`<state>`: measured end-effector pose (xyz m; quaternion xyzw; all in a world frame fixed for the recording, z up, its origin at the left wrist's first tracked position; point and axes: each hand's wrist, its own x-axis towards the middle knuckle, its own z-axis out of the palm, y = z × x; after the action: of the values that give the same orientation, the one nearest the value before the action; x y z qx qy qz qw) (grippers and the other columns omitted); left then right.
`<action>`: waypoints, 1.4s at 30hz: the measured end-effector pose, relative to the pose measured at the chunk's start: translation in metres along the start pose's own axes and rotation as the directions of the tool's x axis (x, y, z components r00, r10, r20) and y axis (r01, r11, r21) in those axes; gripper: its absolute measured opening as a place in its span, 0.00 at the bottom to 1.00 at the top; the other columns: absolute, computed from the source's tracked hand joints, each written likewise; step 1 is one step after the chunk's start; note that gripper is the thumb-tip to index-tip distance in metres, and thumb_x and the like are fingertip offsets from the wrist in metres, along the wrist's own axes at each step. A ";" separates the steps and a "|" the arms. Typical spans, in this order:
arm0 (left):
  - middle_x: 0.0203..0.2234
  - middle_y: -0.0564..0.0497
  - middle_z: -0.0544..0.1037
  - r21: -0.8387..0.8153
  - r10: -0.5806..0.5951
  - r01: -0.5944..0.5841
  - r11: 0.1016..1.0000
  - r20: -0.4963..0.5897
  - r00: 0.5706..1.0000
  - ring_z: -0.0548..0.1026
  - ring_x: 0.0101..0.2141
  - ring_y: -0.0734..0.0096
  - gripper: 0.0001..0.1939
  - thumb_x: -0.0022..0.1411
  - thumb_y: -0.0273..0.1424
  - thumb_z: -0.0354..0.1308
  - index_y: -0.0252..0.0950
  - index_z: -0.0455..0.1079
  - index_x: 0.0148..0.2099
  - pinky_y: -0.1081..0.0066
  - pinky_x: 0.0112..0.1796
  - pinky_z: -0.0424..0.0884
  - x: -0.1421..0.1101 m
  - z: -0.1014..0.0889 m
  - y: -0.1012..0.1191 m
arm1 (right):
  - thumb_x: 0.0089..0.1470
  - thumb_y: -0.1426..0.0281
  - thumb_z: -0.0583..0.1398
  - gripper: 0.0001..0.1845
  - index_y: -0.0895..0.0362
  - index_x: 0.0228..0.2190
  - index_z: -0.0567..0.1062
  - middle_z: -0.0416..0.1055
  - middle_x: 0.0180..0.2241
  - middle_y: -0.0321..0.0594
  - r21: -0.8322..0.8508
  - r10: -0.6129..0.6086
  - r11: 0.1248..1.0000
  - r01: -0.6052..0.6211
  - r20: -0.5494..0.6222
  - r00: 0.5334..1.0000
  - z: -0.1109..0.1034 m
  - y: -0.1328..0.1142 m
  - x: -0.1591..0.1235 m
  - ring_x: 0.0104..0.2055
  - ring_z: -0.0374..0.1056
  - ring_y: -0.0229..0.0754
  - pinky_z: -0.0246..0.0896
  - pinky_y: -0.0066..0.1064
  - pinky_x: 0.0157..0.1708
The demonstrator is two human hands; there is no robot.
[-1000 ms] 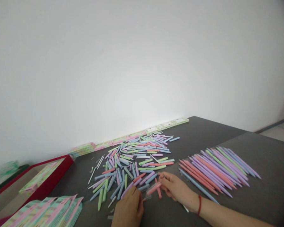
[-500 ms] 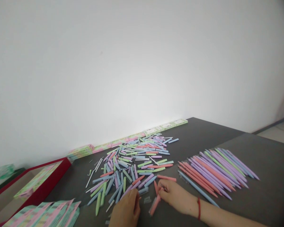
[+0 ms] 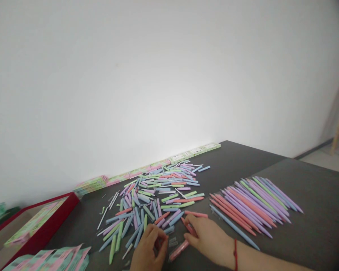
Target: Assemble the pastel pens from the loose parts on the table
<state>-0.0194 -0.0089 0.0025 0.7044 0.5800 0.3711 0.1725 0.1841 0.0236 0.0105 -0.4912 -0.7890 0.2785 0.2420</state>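
At the bottom centre, my left hand [image 3: 149, 249] is curled closed, thumb and fingers nearly meeting; anything inside is hidden. To its right, my right hand [image 3: 209, 234], with a red cord at the wrist, has thumb and index finger around a coral pen barrel [image 3: 189, 227] on the black table. Below those fingertips lies a second coral piece [image 3: 178, 251] that looks partly clear. Small clear plastic pieces [image 3: 173, 241] lie between the hands. Beyond them spreads a heap of pastel pen parts [image 3: 147, 203] in green, blue, purple and coral, with thin white sticks among them.
Right of my hands, finished-looking long pens [image 3: 251, 205] lie side by side in a slanting row. A red-walled box [image 3: 56, 216] and pastel printed packets [image 3: 53, 259] are at the left. Flat printed boxes [image 3: 183, 155] line the white wall.
My right hand's fingers have opened wider and come down around the coral barrel. The left hand has turned slightly, showing its curled fingers. The view has shifted a little.
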 end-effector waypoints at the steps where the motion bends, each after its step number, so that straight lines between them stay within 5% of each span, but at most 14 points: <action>1: 0.24 0.55 0.69 -0.096 -0.069 0.070 0.993 0.018 0.997 0.68 0.25 0.71 0.06 0.55 0.32 0.52 0.39 0.66 0.28 0.73 0.28 0.64 0.001 0.000 0.001 | 0.48 0.71 0.58 0.10 0.56 0.36 0.71 0.69 0.25 0.34 0.026 -0.013 1.000 0.013 -0.001 1.000 0.000 -0.002 -0.001 0.27 0.63 0.37 0.47 0.27 0.25; 4: 0.18 0.60 0.64 -0.370 -0.257 0.321 0.872 0.213 0.943 0.62 0.17 0.76 0.10 0.55 0.40 0.54 0.38 0.66 0.31 0.76 0.19 0.58 0.002 0.002 0.000 | 0.46 0.75 0.57 0.15 0.55 0.39 0.71 0.64 0.20 0.28 0.210 -0.056 0.977 0.037 0.085 0.995 0.004 -0.010 -0.003 0.22 0.59 0.34 0.45 0.24 0.22; 7: 0.16 0.61 0.65 -0.469 -0.272 0.421 0.776 0.354 0.895 0.58 0.13 0.80 0.14 0.53 0.44 0.57 0.38 0.64 0.31 0.78 0.15 0.53 0.001 0.008 0.000 | 0.45 0.77 0.57 0.12 0.57 0.36 0.72 0.62 0.19 0.27 0.414 -0.068 0.910 -0.003 0.158 0.985 0.009 -0.019 -0.005 0.21 0.57 0.32 0.45 0.22 0.20; 10: 0.17 0.58 0.71 -0.458 -0.222 0.369 0.808 0.344 0.912 0.64 0.17 0.77 0.12 0.55 0.40 0.58 0.36 0.68 0.31 0.77 0.19 0.60 0.001 0.010 0.006 | 0.48 0.74 0.56 0.07 0.58 0.33 0.71 0.62 0.19 0.27 0.576 -0.027 0.812 -0.094 0.199 0.980 0.014 -0.022 -0.004 0.19 0.54 0.31 0.45 0.21 0.18; 13: 0.27 0.52 0.78 -0.394 -0.103 0.222 0.892 0.300 0.948 0.74 0.31 0.68 0.10 0.58 0.36 0.54 0.35 0.74 0.35 0.71 0.35 0.68 0.002 0.007 0.013 | 0.50 0.74 0.54 0.02 0.57 0.28 0.67 0.62 0.18 0.27 0.634 0.043 0.752 -0.181 0.227 0.973 0.018 -0.017 0.000 0.15 0.50 0.30 0.42 0.22 0.16; 18: 0.32 0.50 0.77 -0.073 -0.085 0.090 0.993 0.078 0.993 0.74 0.34 0.66 0.12 0.61 0.33 0.48 0.38 0.71 0.42 0.67 0.37 0.68 0.004 0.001 0.008 | 0.51 0.72 0.55 0.08 0.56 0.22 0.64 0.62 0.17 0.28 0.533 0.060 0.839 -0.111 0.111 0.992 0.016 -0.004 0.009 0.19 0.56 0.32 0.48 0.22 0.19; 23: 0.34 0.49 0.76 0.274 0.004 -0.061 0.960 0.204 0.979 0.74 0.39 0.65 0.11 0.60 0.25 0.48 0.39 0.72 0.34 0.66 0.41 0.67 0.006 0.001 -0.001 | 0.49 0.77 0.55 0.05 0.57 0.23 0.67 0.65 0.21 0.32 0.321 0.035 0.946 -0.044 0.034 0.999 0.014 0.000 0.010 0.25 0.61 0.36 0.50 0.25 0.25; 31: 0.36 0.50 0.76 0.390 0.072 -0.174 0.904 0.263 0.962 0.72 0.46 0.64 0.12 0.60 0.23 0.49 0.41 0.72 0.35 0.66 0.45 0.66 0.007 0.007 0.005 | 0.52 0.76 0.54 0.07 0.57 0.30 0.72 0.74 0.30 0.40 -0.084 -0.089 0.992 0.091 0.031 0.996 0.023 -0.004 0.005 0.33 0.68 0.41 0.51 0.28 0.29; 35: 0.33 0.49 0.76 0.440 0.083 -0.164 0.883 0.197 0.977 0.74 0.39 0.64 0.10 0.59 0.22 0.49 0.39 0.70 0.33 0.67 0.40 0.69 0.006 0.007 0.004 | 0.53 0.75 0.54 0.06 0.56 0.30 0.71 0.74 0.30 0.38 -0.047 -0.115 0.992 0.116 0.014 0.993 0.019 -0.003 0.004 0.33 0.68 0.41 0.51 0.27 0.30; 42: 0.26 0.52 0.74 0.213 0.133 -0.152 0.965 0.101 0.986 0.73 0.27 0.70 0.08 0.56 0.24 0.49 0.39 0.67 0.31 0.71 0.31 0.68 0.004 0.006 0.002 | 0.55 0.74 0.54 0.05 0.56 0.30 0.70 0.71 0.29 0.35 0.074 -0.134 0.988 0.136 -0.032 0.991 0.012 -0.003 0.001 0.31 0.66 0.38 0.52 0.26 0.29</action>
<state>-0.0131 -0.0048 0.0009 0.7744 0.5573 0.2853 0.0911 0.1738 0.0214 0.0038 -0.4308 -0.8060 0.2848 0.2892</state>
